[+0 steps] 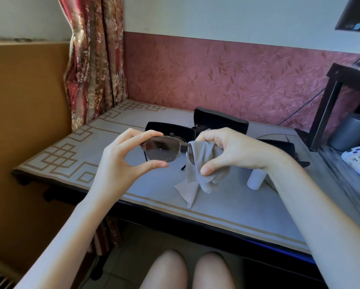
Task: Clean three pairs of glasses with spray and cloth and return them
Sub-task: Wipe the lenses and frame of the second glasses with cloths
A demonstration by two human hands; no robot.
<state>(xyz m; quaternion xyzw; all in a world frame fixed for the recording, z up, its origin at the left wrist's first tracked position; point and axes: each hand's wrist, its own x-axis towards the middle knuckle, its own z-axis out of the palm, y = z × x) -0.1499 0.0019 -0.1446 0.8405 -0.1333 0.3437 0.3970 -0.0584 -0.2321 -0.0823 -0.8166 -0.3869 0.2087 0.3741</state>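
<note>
Grey matting with a gold key-pattern border covers the counter [227,215]. Above its near edge, lifted clear of the surface, the person holds a pair of metal-framed glasses [162,152]. The left hand [120,161] pinches one lens by its rim, fingers on the top edge and thumb under the bottom, which I take as a way of keeping skin off the glass. That lens shows specks and looks unwiped. The right hand [227,151] is clamped on a grey cloth [197,180] wrapped over the other lens, thumb in front and fingers behind, so both faces can be rubbed at once. The cloth's loose tail hangs toward the counter, though I cannot tell whether it touches. Just beyond the right wrist stands a white spray bottle [256,180], half hidden by the arm and within easy reach. Further back, toward the far edge, sit a front case [170,132] and a rear case [220,122], both black and, I judge, waiting to take glasses back. I would say this pair is about halfway through its wipe.
</note>
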